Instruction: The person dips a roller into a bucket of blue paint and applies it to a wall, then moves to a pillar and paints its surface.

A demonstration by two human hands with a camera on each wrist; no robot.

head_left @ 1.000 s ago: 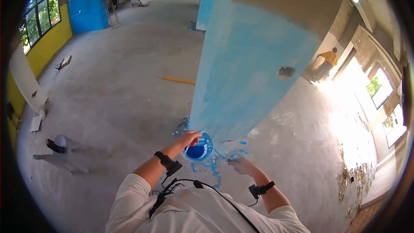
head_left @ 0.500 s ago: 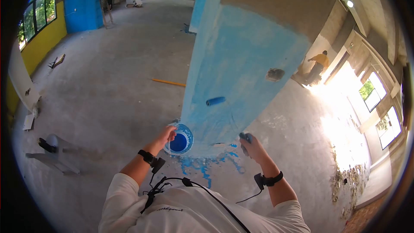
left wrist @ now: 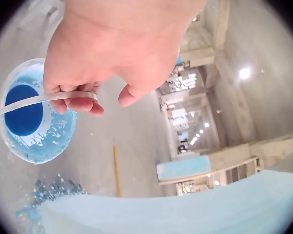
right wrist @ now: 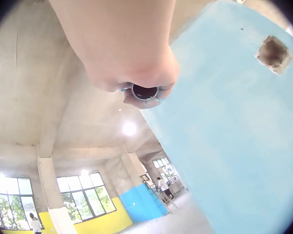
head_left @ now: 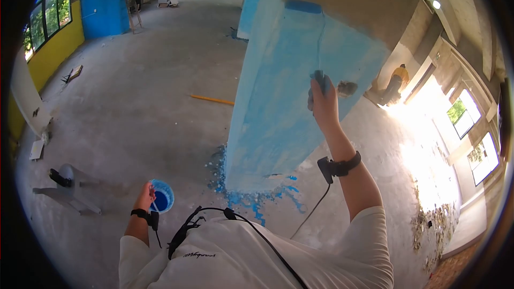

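Here, biggest things first.
Pillar: the big concrete pillar [head_left: 289, 85] stands right in front of me. Most of its side is light blue, with a small rough hole [head_left: 347, 89] in the paint. The top part is bare grey.
Floor: the grey floor [head_left: 160, 107] has blue paint splashes [head_left: 251, 198] at the foot of the pillar.
Other people: one in a yellow top [head_left: 396, 77] stands by the bright doorway on the right. Another stands far off by a ladder [head_left: 131, 5].
Paint bucket: my blue paint bucket [head_left: 161, 195] hangs low at my left side, over the floor and well apart from the pillar. It has dark blue paint in the bottom.
Roller: the blue roller [head_left: 303, 6] is up high on the pillar, touching it where the blue meets the grey.
Left hand: my left hand [head_left: 144, 195] is curled round the thin bucket handle [left wrist: 44, 100].
Right hand: my right hand [head_left: 323, 96] is held up and wrapped tight round the roller handle [right wrist: 145, 91].
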